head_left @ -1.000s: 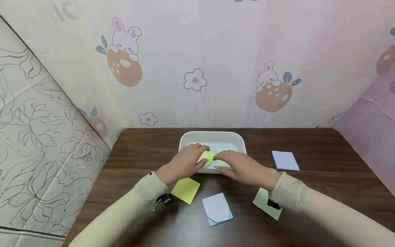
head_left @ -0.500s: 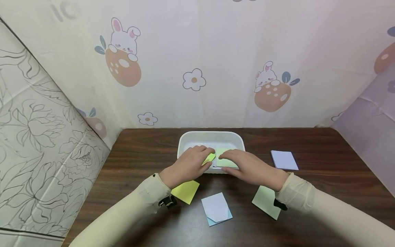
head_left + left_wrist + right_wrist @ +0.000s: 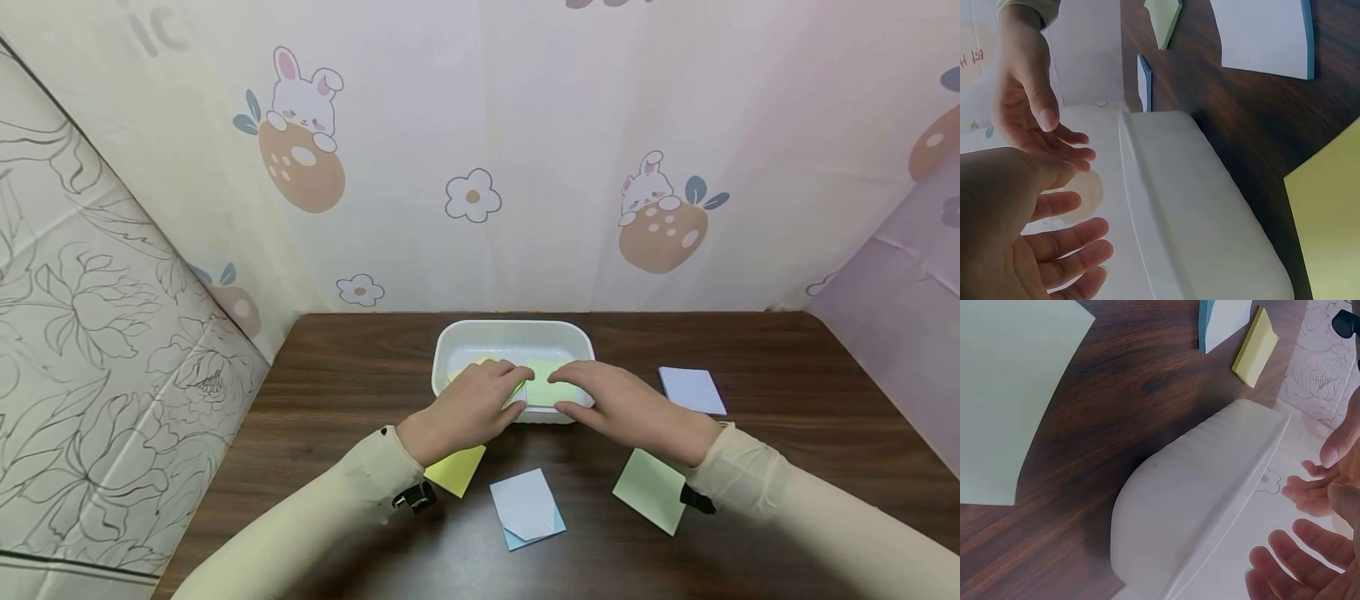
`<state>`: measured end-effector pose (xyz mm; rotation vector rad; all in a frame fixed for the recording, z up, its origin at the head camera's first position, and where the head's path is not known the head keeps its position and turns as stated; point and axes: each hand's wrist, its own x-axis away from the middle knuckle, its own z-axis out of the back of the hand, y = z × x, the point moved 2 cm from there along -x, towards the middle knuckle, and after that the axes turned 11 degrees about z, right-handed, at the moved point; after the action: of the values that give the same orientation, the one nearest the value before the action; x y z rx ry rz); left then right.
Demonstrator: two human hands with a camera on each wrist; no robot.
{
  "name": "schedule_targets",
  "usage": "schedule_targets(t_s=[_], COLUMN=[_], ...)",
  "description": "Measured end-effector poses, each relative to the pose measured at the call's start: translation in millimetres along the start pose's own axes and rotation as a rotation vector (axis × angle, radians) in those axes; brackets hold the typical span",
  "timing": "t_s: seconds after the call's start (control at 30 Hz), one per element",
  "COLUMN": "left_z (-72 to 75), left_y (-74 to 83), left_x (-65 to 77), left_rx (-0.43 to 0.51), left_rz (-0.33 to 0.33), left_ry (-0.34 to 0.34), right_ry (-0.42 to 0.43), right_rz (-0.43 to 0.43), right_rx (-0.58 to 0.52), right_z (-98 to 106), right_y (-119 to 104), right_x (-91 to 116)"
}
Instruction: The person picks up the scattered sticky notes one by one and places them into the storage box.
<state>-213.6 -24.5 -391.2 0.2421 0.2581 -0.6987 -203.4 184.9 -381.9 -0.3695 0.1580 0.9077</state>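
Looks partway: lime pad (image 3: 553, 385) and yellowish paper (image 3: 454, 376) already in bin (image 3: 517, 340). Likely left, on tabletop (image 3: 360, 358): yellow pad (image 3: 456, 475) front-left of bin, blue-white pad (image 3: 525, 504) in front, green pad (image 3: 649, 492) front-right, lilac pad (image 3: 692, 390) right. Bin contents: lime pad right half; yellowish paper left half, mostly hidden. Left hand (image 3: 468, 408), right hand (image 3: 630, 408) at bin: each grip spread, loosely bent, nothing held.

Long cream sleeves (image 3: 311, 523), cuffs (image 3: 741, 473) wrinkled; small black device (image 3: 415, 497) beneath each; fingers (image 3: 1075, 239) bare.
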Motion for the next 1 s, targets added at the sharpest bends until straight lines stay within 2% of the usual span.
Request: schedule_targets(t_s=[0.4, 0.83, 1.0], left_z=[-1.2, -5.1, -7.1], left_y=[13.5, 25.0, 29.3], left_x=[-0.2, -1.5, -0.7], left_rx=[-0.043, -0.033, -0.054], left_rz=[-0.012, -0.037, -0.054], left_ry=[-0.047, -0.058, -0.069], right_ry=[0.024, -0.01, 0.007], right_rz=[-0.041, -0.093, -0.09], right_rx=[-0.005, 0.003, 0.019], right_z=[6.2, 8.0, 8.8], right_y=[6.1, 16.6, 22.7], right_x=[9.9, 16.8, 20.7])
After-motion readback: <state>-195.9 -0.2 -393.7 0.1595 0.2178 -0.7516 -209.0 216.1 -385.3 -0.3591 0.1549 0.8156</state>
